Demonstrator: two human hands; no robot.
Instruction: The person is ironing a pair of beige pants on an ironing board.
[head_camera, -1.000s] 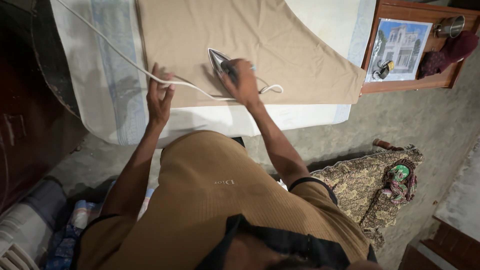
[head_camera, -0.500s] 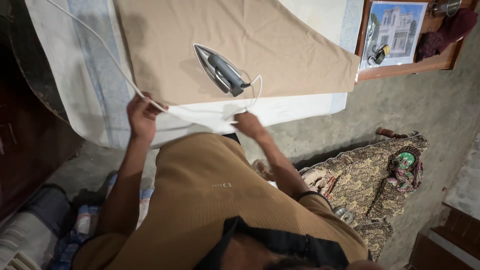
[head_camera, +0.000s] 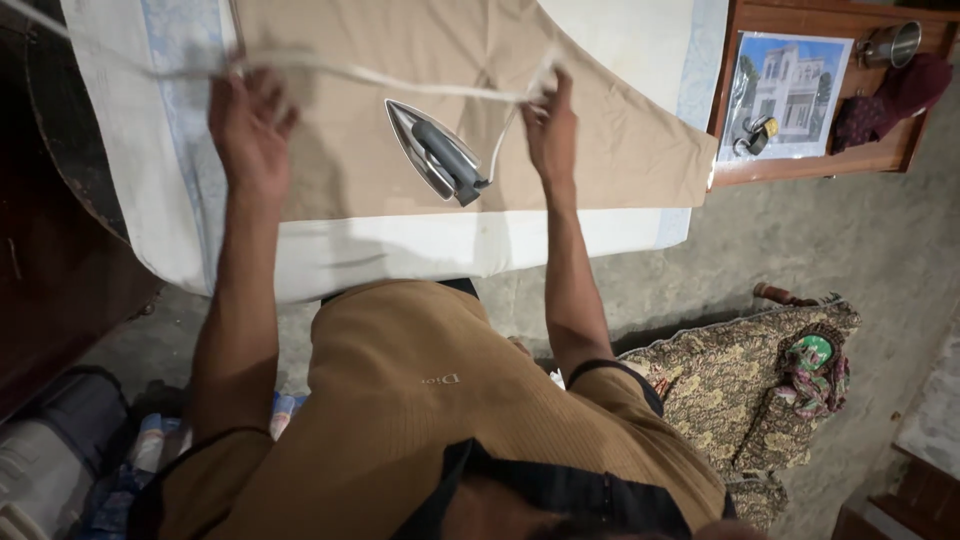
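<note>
A grey electric iron (head_camera: 436, 152) rests flat on a tan cloth (head_camera: 610, 130) spread over a white padded table (head_camera: 400, 245). Its white cord (head_camera: 400, 82) stretches taut above the cloth between both hands. My left hand (head_camera: 247, 125) grips the cord to the left of the iron. My right hand (head_camera: 551, 125) holds the cord to the right of the iron, where it bends down to the iron's rear. Neither hand touches the iron.
A wooden side table (head_camera: 800, 165) at the right carries a picture of a building (head_camera: 790, 85), a small dark object (head_camera: 752, 133), a metal cup (head_camera: 893, 45) and a maroon cloth (head_camera: 900, 95). A patterned fabric pile (head_camera: 750, 385) lies on the concrete floor. Dark furniture (head_camera: 50, 220) stands left.
My right hand let go of the iron. Both hands dropped to the table's near edge, then lifted the cord up and over the iron toward the far side.
</note>
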